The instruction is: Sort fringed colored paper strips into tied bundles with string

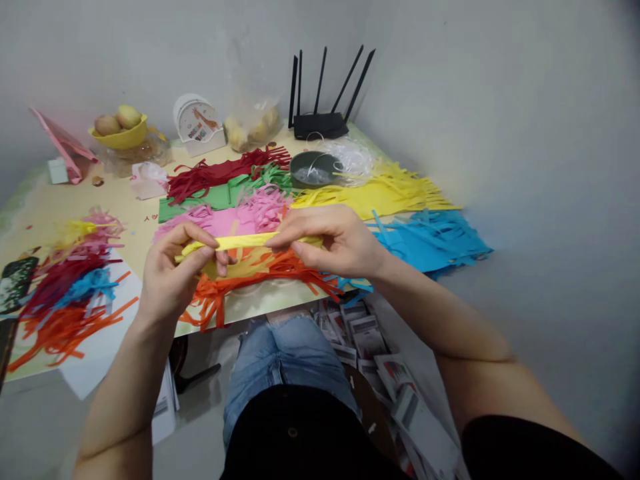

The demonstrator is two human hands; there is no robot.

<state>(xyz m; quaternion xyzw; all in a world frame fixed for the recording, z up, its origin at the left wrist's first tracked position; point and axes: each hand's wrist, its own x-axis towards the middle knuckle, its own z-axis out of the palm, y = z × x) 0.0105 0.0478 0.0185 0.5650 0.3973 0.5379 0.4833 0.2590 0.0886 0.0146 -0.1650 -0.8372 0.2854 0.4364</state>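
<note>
Between my two hands a twisted strip of yellow paper (245, 241) is stretched level above the table's front edge. My left hand (175, 263) pinches its left part between thumb and fingers. Closed on the right part is my right hand (335, 240). Below the strip lie orange fringed paper (280, 263) and pink fringed paper (235, 220). Farther back are green fringed paper (220, 195) and dark red fringed paper (225, 172). To the right lie yellow fringed paper (380, 193) and blue fringed paper (430, 243).
A pile of tassels (75, 293) lies at the left beside a phone (17, 283). Behind stand a yellow bowl of fruit (120, 139), a giraffe-print holder (200, 127), a dark green bowl (313, 167) and a black router (320, 125). A wall (525, 167) rises on the right.
</note>
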